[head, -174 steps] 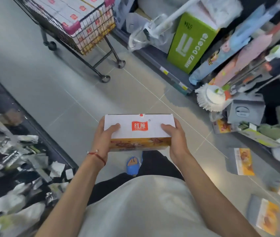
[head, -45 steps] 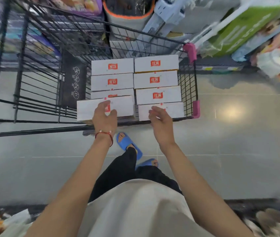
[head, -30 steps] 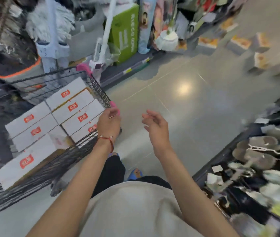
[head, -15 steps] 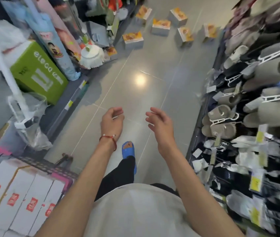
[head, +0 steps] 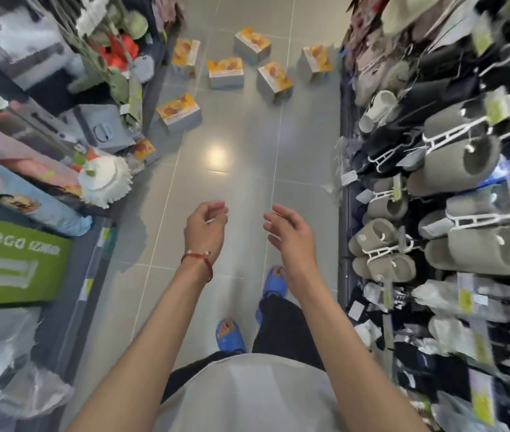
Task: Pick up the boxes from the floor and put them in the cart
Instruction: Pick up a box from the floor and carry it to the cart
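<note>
With the left hand [head: 205, 227] and right hand [head: 291, 233] both empty and loosely spread, the boxes [head: 225, 72] lie scattered well ahead on the floor [head: 241, 157] — a hurried step risks kicking the nearest box [head: 179, 112].

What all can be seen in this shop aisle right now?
Boxes: six plainly seen, orange-and-grey, scattered on the floor ahead; a seventh partly hidden by the left shelf.
Floor: grey tiles, centre.
Slippers: many, mostly grey, hanging on the right rack.
Mop head: one, white, left shelf edge.
Green carton: one, lower left.
Blue sandals: two, on the person's feet.
Left hand: empty, red wrist cord.
Right hand: empty.
</note>
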Demonstrator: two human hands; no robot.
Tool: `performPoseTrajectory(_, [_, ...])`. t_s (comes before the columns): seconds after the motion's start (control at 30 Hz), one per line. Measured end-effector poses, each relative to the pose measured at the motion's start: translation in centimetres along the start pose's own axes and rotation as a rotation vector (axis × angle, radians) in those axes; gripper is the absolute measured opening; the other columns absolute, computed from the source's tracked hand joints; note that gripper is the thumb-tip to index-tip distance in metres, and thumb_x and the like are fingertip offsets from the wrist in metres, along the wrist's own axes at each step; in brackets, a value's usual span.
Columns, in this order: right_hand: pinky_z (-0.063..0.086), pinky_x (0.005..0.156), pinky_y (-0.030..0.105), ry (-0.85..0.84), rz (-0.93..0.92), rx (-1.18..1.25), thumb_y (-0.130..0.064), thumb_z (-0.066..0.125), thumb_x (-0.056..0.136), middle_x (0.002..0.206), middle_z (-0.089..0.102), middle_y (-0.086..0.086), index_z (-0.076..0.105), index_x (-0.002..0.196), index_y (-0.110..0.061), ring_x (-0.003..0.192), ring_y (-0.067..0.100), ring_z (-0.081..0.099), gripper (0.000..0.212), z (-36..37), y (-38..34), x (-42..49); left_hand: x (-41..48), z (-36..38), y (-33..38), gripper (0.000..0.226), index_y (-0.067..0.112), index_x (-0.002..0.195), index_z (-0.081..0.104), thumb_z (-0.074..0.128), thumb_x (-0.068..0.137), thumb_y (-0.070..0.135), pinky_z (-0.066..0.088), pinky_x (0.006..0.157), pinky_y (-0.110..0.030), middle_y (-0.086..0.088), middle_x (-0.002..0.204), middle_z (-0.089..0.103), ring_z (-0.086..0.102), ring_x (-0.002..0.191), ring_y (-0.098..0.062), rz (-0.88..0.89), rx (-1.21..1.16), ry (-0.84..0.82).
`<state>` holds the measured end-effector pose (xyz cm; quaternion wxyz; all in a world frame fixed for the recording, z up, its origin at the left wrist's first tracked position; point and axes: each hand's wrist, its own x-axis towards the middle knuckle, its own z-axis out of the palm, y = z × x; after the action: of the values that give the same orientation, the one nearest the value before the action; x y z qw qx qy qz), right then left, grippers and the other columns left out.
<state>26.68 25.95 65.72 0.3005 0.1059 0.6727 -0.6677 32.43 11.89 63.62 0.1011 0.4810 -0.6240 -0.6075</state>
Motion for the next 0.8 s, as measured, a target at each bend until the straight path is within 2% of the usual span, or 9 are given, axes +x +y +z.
performPoseTrajectory(0.17, [0.055, 0.094, 0.030, -0.021, 0.000, 0.010, -0.015, 0.061, 0.100, 0.117, 0.075, 0.005, 0.068, 0.114, -0.024, 0.100, 0.014, 0.070, 0.018, 1.6, -5.1, 9.8, 8.2, 3.9, 4.5, 0.028, 0.015, 0.116, 0.068, 0.058, 0.093, 0.003, 0.049, 0.104, -0.043, -0.003, 0.113, 0.072, 0.064, 0.107, -0.018, -0.013, 0.021, 0.020])
performPoseTrajectory(0.33, [0.055, 0.092, 0.027, -0.076, 0.004, -0.052, -0.016, 0.061, 0.100, 0.116, 0.075, 0.004, 0.069, 0.116, -0.024, 0.102, 0.013, 0.071, 0.020, 3.0, -11.4, 18.0, 15.1, 7.7, 10.5, 0.025, 0.013, 0.115, 0.068, 0.060, 0.093, 0.005, 0.048, 0.101, -0.041, -0.007, 0.114, 0.072, 0.065, 0.112, -0.023, -0.027, -0.011, 0.053])
performPoseTrajectory(0.47, [0.054, 0.095, 0.029, -0.112, 0.028, -0.093, -0.015, 0.061, 0.100, 0.117, 0.074, 0.004, 0.068, 0.117, -0.023, 0.103, 0.014, 0.070, 0.020, 5.2, -15.8, 24.2, 20.5, 9.7, 15.1, 0.026, 0.013, 0.116, 0.068, 0.059, 0.094, 0.004, 0.048, 0.102, -0.039, -0.004, 0.115, 0.072, 0.064, 0.108, -0.016, -0.032, -0.052, 0.073])
performPoseTrajectory(0.7, [0.053, 0.090, 0.026, -0.185, 0.060, -0.139, -0.012, 0.058, 0.102, 0.114, 0.075, 0.001, 0.066, 0.126, -0.016, 0.098, 0.012, 0.068, 0.025, 13.4, -20.6, 35.6, 32.4, 8.8, 19.7, 0.029, 0.007, 0.121, 0.065, 0.055, 0.095, 0.001, 0.047, 0.100, -0.036, -0.009, 0.119, 0.070, 0.064, 0.113, -0.021, -0.093, -0.104, 0.144])
performPoseTrajectory(0.8, [0.053, 0.091, 0.027, -0.190, 0.057, -0.159, -0.013, 0.059, 0.102, 0.113, 0.075, 0.001, 0.067, 0.124, -0.017, 0.098, 0.013, 0.069, 0.025, 18.5, -22.3, 41.0, 39.1, 7.6, 21.2, 0.028, 0.007, 0.121, 0.065, 0.054, 0.095, 0.001, 0.048, 0.093, -0.028, -0.009, 0.120, 0.069, 0.064, 0.111, -0.020, -0.115, -0.124, 0.148])
